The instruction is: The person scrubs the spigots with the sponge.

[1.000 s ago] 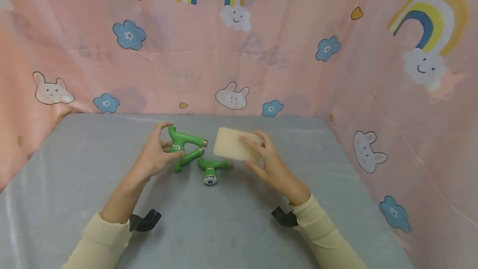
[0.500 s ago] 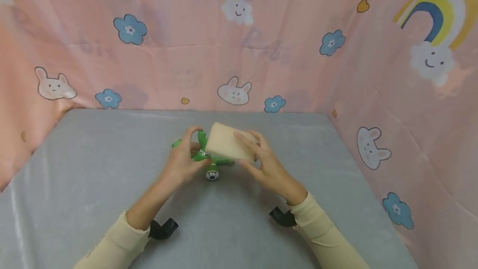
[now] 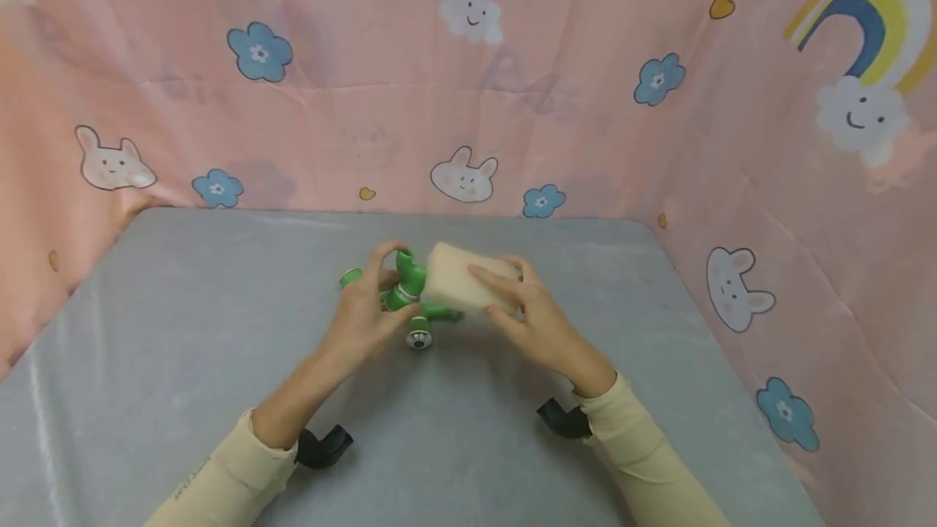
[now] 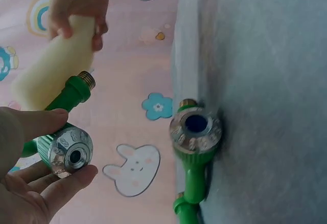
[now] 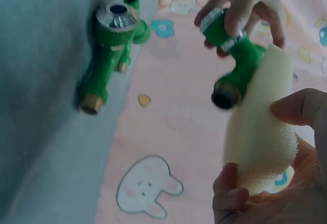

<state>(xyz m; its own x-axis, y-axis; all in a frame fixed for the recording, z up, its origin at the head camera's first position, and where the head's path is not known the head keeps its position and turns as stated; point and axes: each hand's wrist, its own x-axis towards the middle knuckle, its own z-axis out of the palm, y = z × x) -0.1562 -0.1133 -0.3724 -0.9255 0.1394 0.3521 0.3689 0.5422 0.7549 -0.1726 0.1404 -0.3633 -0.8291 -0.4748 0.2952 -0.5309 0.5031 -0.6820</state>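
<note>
Shifted rightward since one second ago, the left hand (image 3: 362, 311) now carries its green faucet (image 3: 410, 279) up to the pale sponge (image 3: 461, 279) (touching or just beside it; which, cannot be told). Left thumb and fingers pinch the faucet's chrome-faced head; the right hand (image 3: 542, 324) pinches the sponge, which projects leftward from that grip. Below both grips, a near faucet (image 3: 419, 337) and a second faucet (image 5: 143, 32) lie on the grey table (image 3: 439, 446).
</note>
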